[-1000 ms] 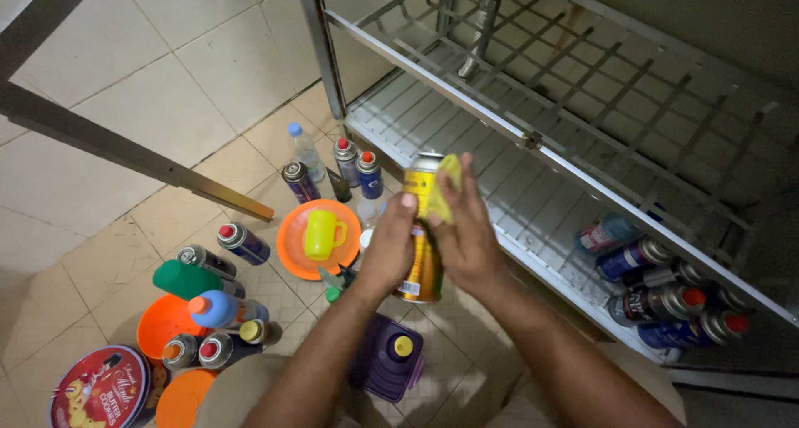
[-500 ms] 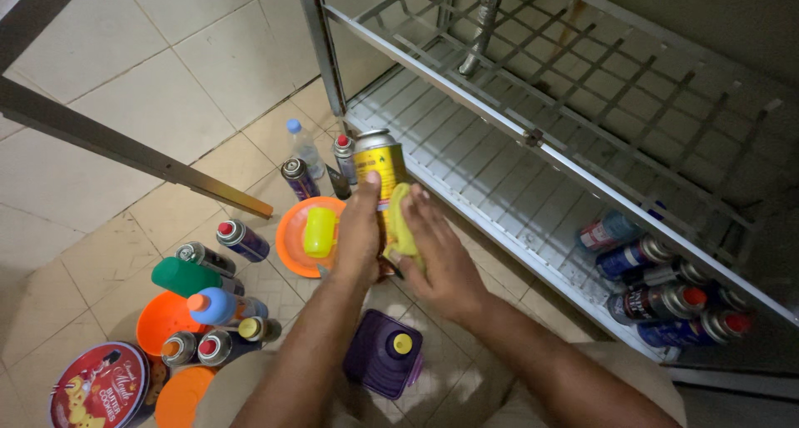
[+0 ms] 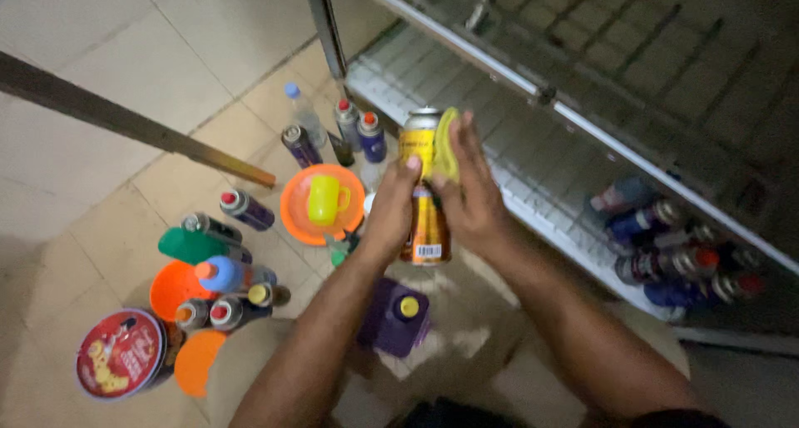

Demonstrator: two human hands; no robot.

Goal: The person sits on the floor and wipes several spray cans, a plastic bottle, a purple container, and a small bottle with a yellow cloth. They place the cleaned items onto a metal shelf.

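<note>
Right now your left hand grips an upright yellow-orange can at centre, your right hand pressing a yellow cloth to it. At 8 o'clock lies a red round tin; shelf cans at 3 o'clock blur.

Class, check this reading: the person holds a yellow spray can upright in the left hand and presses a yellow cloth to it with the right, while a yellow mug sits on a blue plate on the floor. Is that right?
Not quite. The head view shows the yellow mug on an orange plate, not a blue one. The rest stands: the left hand holds the yellow spray can upright and the right hand presses a yellow cloth to it.
</note>
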